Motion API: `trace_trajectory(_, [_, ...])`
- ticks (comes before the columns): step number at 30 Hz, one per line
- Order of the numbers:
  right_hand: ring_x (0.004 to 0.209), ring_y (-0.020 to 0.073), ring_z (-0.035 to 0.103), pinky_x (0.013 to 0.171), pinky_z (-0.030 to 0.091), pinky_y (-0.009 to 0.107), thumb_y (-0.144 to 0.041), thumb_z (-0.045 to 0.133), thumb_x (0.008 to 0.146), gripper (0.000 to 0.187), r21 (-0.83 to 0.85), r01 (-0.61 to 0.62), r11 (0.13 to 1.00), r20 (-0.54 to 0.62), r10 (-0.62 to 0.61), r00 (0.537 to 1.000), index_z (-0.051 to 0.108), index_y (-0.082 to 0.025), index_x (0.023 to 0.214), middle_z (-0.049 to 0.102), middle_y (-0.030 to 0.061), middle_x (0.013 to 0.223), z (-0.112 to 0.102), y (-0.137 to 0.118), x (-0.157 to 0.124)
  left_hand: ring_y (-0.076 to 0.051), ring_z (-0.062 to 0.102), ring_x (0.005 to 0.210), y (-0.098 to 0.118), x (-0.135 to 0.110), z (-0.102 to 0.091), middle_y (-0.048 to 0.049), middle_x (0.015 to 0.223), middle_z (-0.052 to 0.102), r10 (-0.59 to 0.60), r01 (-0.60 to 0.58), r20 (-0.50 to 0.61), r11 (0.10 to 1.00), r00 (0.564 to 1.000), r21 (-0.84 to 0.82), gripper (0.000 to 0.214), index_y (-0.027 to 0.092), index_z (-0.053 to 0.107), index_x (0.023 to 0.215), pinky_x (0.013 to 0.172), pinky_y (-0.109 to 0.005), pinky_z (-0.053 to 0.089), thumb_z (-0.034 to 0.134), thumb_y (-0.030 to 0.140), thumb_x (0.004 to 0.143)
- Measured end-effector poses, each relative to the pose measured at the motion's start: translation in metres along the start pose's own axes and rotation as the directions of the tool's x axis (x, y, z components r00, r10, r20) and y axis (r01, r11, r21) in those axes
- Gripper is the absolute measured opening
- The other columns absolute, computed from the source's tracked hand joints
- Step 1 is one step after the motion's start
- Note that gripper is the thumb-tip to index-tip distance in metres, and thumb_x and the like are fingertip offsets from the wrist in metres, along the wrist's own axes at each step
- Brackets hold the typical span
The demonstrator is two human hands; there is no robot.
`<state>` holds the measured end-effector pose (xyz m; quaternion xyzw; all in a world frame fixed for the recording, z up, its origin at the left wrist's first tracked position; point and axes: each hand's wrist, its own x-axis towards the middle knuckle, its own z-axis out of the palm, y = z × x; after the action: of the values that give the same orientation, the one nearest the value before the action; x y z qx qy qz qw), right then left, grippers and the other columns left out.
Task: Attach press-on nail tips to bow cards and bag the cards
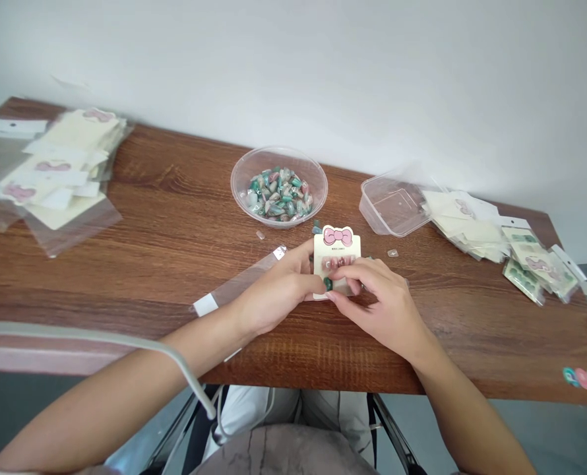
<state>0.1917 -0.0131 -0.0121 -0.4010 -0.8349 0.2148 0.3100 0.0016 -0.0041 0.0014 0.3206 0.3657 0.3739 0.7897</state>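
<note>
A cream backing card (337,260) with a pink bow at its top stands tilted up above the wooden table, and a row of pink false nails shows across its middle. My left hand (278,287) grips the card's left edge. My right hand (372,297) pinches the card's lower right part, its fingers covering part of the nail row. A teal false nail (328,284) sits at the card's lower left, next to my fingertips. A clear round bowl (278,188) of teal and pink false nails stands just beyond the card.
A clear plastic sleeve (239,284) with a white strip lies under my left wrist on the wooden table (175,244). Stacks of cards and bags lie at far left (56,165) and right (466,224), beside a clear plastic box (395,201). A grey cable (105,335) crosses my left forearm.
</note>
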Motion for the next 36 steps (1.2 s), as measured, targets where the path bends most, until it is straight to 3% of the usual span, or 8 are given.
trace_trajectory(5, [0.068,0.0156,0.058,0.069,0.042,0.032,-0.014,0.066,0.094,0.007,-0.03,0.026,0.999,0.004,-0.026,1.0,0.067,-0.02,0.099,0.062,-0.0014,0.077,-0.003,-0.002,0.001,-0.019,0.067,0.093,-0.002,0.003,-0.001,-0.0013,0.091,0.074,0.041,-0.046,0.086,0.997,0.995,0.056,0.03,0.017,0.064,0.101,0.091,-0.032,0.047,0.074,0.008,0.075])
trace_trajectory(12, [0.072,0.0166,0.063,0.069,0.041,0.033,-0.016,0.068,0.097,0.005,-0.069,0.059,0.996,-0.019,-0.061,0.998,0.068,-0.02,0.099,0.07,0.0008,0.083,-0.002,-0.001,0.0,-0.019,0.069,0.096,-0.005,0.006,-0.003,-0.0031,0.101,0.076,0.041,-0.043,0.062,0.999,0.997,0.033,0.036,0.016,0.066,0.111,0.091,-0.032,0.048,0.078,0.009,0.078])
trace_trajectory(18, [0.066,0.0149,0.056,0.069,0.042,0.032,-0.022,0.073,0.094,0.012,-0.028,0.083,0.996,-0.118,-0.086,0.989,0.066,-0.023,0.104,0.062,-0.0035,0.074,-0.006,0.002,-0.002,-0.022,0.07,0.101,-0.005,0.007,-0.007,-0.0057,0.11,0.077,0.043,-0.042,0.087,0.999,0.995,-0.016,0.046,0.018,0.066,0.12,0.091,-0.034,0.049,0.084,0.013,0.077])
trace_trajectory(21, [0.066,0.015,0.054,0.068,0.042,0.032,-0.022,0.075,0.092,0.017,0.042,0.038,0.998,-0.201,-0.029,0.979,0.067,-0.024,0.107,0.056,-0.0046,0.072,-0.014,0.006,-0.005,-0.022,0.071,0.105,-0.003,0.008,-0.009,-0.0066,0.117,0.077,0.045,-0.043,0.06,0.999,0.997,-0.029,0.052,0.018,0.064,0.124,0.092,-0.033,0.05,0.083,0.01,0.076])
trace_trajectory(24, [0.068,0.0142,0.055,0.068,0.045,0.031,-0.019,0.073,0.092,0.022,0.141,-0.053,0.989,-0.26,0.088,0.961,0.066,-0.026,0.112,0.061,-0.0038,0.078,-0.019,0.011,-0.009,-0.024,0.073,0.105,-0.001,0.009,-0.009,-0.0079,0.12,0.077,0.033,-0.03,0.038,0.997,0.999,-0.07,0.057,0.018,0.062,0.128,0.091,-0.034,0.052,0.081,0.007,0.075])
trace_trajectory(30, [0.069,0.0139,0.061,0.068,0.049,0.029,-0.023,0.07,0.095,0.017,0.274,-0.256,0.927,-0.223,0.32,0.921,0.066,-0.027,0.111,0.067,-0.0043,0.078,-0.021,0.017,-0.01,-0.026,0.073,0.11,0.006,0.01,-0.008,-0.0095,0.122,0.077,0.032,-0.035,-0.058,0.998,0.998,-0.053,0.067,0.016,0.061,0.135,0.089,-0.033,0.055,0.081,0.006,0.073])
trace_trajectory(33, [0.068,0.0139,0.061,0.062,0.046,0.028,-0.029,0.068,0.097,0.009,0.241,-0.355,0.903,-0.185,0.402,0.897,0.069,-0.026,0.105,0.068,-0.0033,0.078,-0.028,0.023,-0.011,-0.027,0.072,0.112,0.01,0.009,-0.008,-0.0101,0.124,0.077,0.013,-0.018,-0.086,0.998,0.996,-0.06,0.069,0.016,0.06,0.138,0.087,-0.033,0.057,0.079,0.004,0.073])
trace_trajectory(36, [0.069,0.0144,0.063,0.064,0.046,0.029,-0.028,0.066,0.098,0.008,0.06,-0.414,0.908,-0.078,0.418,0.905,0.073,-0.026,0.101,0.07,-0.0026,0.08,-0.039,0.032,-0.011,-0.028,0.073,0.111,0.011,0.007,-0.007,-0.0102,0.124,0.077,0.0,-0.006,-0.092,0.998,0.996,-0.06,0.071,0.018,0.059,0.141,0.084,-0.033,0.058,0.08,0.005,0.074])
